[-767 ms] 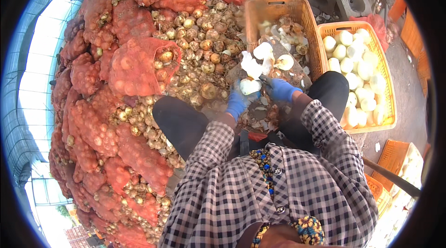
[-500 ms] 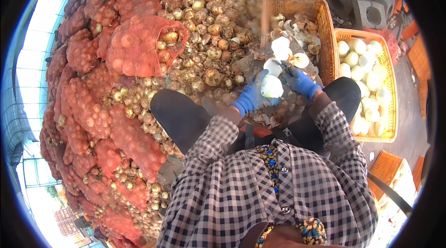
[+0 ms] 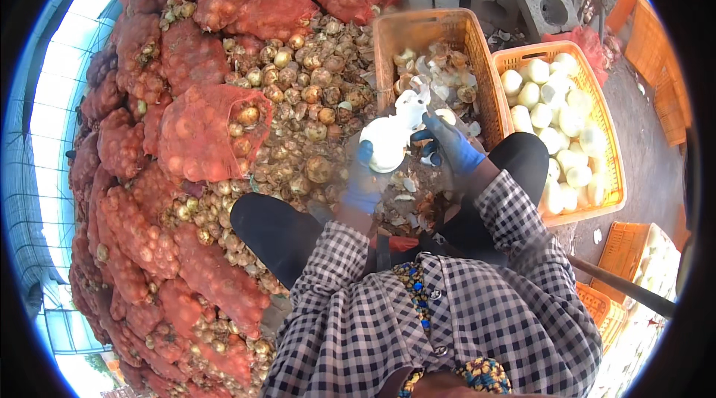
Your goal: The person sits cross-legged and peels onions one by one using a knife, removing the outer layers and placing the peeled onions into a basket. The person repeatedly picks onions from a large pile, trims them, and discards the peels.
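Observation:
A pale peeled onion rests in my left hand, whose blue-gloved fingers wrap its near left side. From the onion's upper right a torn white piece of onion peel stands up. My right hand, in a blue glove with darker fingertips, is closed at that peel with its fingers curled. Whether a small tool is also among those fingers is hidden. Beyond the right fingertips sits another pale onion piece. Scraps of onion skin lie below the hands, between my knees.
An orange crate with skins and scraps stands just ahead. Right of it, another orange crate holds peeled onions. Unpeeled onions cover the ground on the left, beside piled red mesh sacks. Concrete blocks stand at the back.
Both hands have shifted left in the picture with the onion, as the whole view has also moved. The white peel now stretches up and away from the onion.

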Available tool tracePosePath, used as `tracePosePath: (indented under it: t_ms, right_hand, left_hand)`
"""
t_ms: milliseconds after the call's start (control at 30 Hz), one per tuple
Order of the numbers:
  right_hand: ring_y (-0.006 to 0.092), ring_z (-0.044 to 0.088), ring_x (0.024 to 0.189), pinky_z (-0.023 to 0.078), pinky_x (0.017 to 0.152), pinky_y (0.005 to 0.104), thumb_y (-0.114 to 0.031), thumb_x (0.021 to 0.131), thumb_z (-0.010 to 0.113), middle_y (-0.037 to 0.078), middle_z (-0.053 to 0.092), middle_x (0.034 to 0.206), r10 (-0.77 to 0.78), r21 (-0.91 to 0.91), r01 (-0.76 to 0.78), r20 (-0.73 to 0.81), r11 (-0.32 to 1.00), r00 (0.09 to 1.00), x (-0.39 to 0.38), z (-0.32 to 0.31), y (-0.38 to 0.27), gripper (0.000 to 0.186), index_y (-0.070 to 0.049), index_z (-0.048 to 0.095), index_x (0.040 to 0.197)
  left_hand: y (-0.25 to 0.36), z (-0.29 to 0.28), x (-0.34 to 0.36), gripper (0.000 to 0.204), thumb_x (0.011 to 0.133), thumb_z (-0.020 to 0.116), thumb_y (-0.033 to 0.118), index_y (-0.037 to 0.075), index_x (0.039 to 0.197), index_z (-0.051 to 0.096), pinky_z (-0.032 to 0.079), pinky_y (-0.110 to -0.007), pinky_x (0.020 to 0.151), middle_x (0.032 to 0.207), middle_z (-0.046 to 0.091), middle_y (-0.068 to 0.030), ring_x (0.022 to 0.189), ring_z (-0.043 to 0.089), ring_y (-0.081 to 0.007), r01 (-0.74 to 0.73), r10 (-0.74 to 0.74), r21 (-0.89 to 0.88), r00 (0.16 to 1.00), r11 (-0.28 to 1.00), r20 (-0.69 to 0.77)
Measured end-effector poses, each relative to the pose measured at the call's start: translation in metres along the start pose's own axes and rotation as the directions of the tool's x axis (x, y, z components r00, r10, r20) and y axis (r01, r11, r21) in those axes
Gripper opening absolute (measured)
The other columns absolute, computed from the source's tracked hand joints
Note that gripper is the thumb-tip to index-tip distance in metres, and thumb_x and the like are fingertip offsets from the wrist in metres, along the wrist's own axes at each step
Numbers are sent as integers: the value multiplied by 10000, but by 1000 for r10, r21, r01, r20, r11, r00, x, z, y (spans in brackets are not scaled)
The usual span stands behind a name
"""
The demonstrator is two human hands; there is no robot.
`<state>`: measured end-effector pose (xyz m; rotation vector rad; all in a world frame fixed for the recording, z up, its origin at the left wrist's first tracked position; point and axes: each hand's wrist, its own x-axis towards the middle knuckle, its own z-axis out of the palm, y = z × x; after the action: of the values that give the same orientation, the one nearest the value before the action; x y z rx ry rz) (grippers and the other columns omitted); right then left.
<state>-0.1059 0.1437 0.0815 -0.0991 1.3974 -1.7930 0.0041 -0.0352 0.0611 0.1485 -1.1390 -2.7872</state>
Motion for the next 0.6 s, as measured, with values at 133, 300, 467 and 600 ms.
tracePosePath:
  t_ms: [133,300,467,600]
  right_hand:
    - [95,554,617,409,459,219,-438,932,591,24,605,835,-77,132,68,65,989,995,-5,12,5,399,-78,586,1104]
    - [82,553,651,435,518,214,-287,894,683,-9,594,844,-88,51,85,74,995,993,14,17,16,293,-73,605,1079]
    - [90,592,796,499,682,240,-276,854,739,34,644,973,-19,-66,33,200,997,980,10,16,10,442,14,590,1153]
    - [89,595,774,503,669,246,-247,897,683,4,653,917,-41,-87,69,289,994,957,14,-3,-5,351,-3,631,1144]
  left_hand:
    - [7,22,13,797,731,786,389,29,1349,433,506,-427,973,1224,556,-140,1106,580,-266,-389,277,776,918,496,283]
    - [-3,22,-6,834,766,768,468,88,1378,348,543,-325,871,1254,509,-101,1105,572,-216,-48,71,432,997,901,-38]
    - [9,22,-21,864,772,780,368,74,1435,311,500,-353,951,1322,470,-128,1167,534,-245,-83,153,461,981,883,-117]
    - [17,36,-15,1018,727,786,465,-10,1466,271,384,-370,1069,1399,408,-164,1284,436,-275,-155,164,843,983,515,80]
